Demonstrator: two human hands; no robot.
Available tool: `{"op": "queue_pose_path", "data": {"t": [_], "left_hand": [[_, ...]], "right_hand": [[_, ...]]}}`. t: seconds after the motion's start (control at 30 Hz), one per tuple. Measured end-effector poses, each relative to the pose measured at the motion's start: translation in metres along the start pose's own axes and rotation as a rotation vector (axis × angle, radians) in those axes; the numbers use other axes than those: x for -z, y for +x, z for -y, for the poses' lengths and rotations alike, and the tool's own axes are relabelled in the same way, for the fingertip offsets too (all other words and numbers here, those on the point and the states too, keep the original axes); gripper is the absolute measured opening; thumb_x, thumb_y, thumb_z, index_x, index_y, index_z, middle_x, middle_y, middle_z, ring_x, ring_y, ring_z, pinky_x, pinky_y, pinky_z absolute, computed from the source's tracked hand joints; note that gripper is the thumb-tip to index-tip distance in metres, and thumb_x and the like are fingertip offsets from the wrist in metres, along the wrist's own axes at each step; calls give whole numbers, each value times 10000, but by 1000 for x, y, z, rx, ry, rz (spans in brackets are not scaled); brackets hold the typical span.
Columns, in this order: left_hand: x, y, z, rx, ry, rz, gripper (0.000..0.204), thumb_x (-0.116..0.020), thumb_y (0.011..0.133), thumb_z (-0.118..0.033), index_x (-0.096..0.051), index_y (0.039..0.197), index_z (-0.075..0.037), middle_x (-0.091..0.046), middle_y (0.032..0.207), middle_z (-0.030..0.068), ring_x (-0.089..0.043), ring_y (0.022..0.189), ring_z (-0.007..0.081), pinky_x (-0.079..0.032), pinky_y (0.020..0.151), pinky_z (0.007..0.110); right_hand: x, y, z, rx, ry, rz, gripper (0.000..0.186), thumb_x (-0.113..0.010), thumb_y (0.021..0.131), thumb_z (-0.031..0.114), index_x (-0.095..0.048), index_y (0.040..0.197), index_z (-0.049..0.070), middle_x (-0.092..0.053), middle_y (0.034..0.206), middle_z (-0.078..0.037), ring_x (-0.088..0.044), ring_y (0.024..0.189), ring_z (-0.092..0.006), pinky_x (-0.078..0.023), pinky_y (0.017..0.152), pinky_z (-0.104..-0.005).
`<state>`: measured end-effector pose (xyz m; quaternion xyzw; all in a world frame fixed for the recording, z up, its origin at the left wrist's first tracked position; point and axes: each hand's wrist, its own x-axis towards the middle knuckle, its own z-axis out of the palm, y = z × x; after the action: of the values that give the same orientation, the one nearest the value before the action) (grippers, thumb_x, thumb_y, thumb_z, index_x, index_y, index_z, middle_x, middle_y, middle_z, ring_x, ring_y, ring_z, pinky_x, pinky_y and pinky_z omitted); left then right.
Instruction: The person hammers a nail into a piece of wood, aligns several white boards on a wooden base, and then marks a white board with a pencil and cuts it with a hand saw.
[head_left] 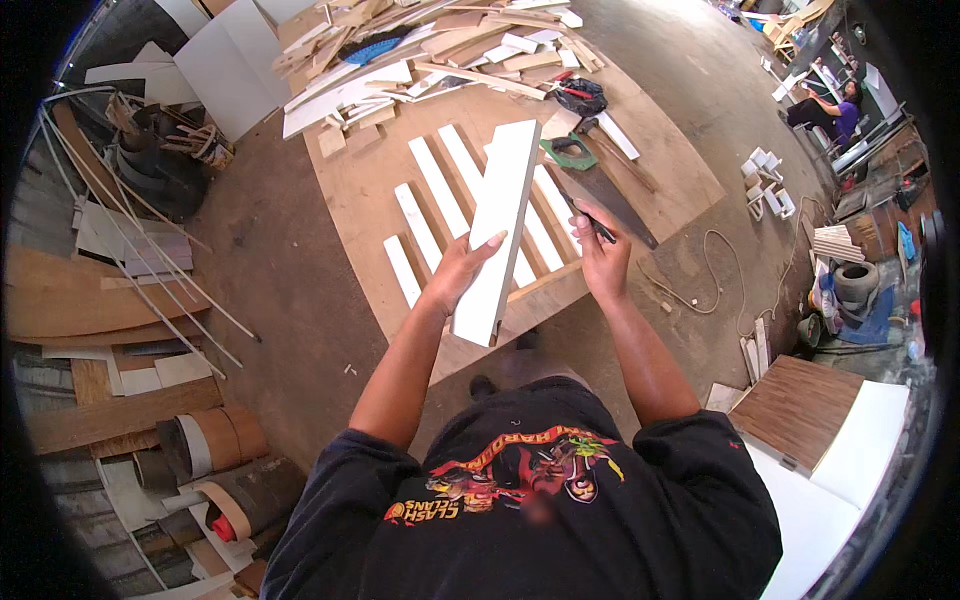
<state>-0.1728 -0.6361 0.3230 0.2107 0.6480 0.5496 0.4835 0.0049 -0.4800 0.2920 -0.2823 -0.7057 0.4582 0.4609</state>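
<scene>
My left hand (pixel 462 268) grips a long white board (pixel 508 200) by its lower part, thumb across the white face, and holds it tilted above the wooden worktable (pixel 350 165). Its narrow brown edge faces right. To the right of the board, my right hand (pixel 605 262) is closed around a thin dark pen-like tool (pixel 600 228); its exact kind is hard to make out. Under the board, several white strips (pixel 436 180) lie side by side on the tabletop. A handsaw with a green handle (pixel 570 153) rests just beyond my right hand, its blade pointing toward the table's right edge.
Offcuts (pixel 480 45) pile up at the table's far end, near a black plastic bag (pixel 580 97). A cable (pixel 715 270) loops over the floor to the right. Rolled sheets (pixel 215 445) and panels stand at left. Another person (pixel 835 112) sits far right.
</scene>
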Motion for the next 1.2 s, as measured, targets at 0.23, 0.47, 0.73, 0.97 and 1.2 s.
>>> {"op": "queue_pose_path", "data": {"t": [0.23, 0.47, 0.73, 0.97, 1.2], "left_hand": [[-73, 15, 26, 8, 44, -1, 725, -680, 932, -530, -543, 1319, 67, -683, 1033, 156, -679, 859, 203, -546, 764, 344], [-159, 75, 44, -18, 46, -163, 662, -754, 917, -393, -530, 1307, 93, -695, 1051, 167, -681, 881, 198, -558, 786, 360], [-225, 125, 80, 35, -34, -496, 554, -733, 936, -355, -552, 1255, 60, -687, 1045, 153, -675, 896, 204, -547, 811, 351], [-242, 183, 99, 7, -76, -664, 534, -708, 960, -334, -527, 1264, 67, -658, 1146, 183, -643, 1032, 234, -511, 918, 373], [-263, 262, 113, -94, -143, -750, 464, -685, 980, -260, -510, 1222, 96, -643, 1144, 190, -611, 1069, 249, -472, 965, 373]], "right_hand": [[61, 16, -27, -72, 152, 10, 325, -651, 1025, 249, -669, 1203, -23, -679, 900, -35, -641, 834, -87, -537, 749, -250], [142, 65, -87, -185, -3, 125, 133, -676, 972, 90, -670, 1060, -10, -700, 870, -43, -640, 825, -88, -524, 756, -270], [172, 116, -174, -341, -69, 320, 220, -692, 961, 203, -677, 1041, -1, -685, 781, -81, -643, 714, -144, -497, 658, -323], [132, 173, -268, -479, -383, 520, 419, -624, 959, 395, -651, 974, -24, -674, 831, -238, -672, 835, -402, -487, 763, -507], [119, 225, -315, -491, -735, 662, 344, -666, 940, 323, -685, 1036, -6, -718, 1022, -241, -687, 1012, -415, -532, 868, -496]]}}
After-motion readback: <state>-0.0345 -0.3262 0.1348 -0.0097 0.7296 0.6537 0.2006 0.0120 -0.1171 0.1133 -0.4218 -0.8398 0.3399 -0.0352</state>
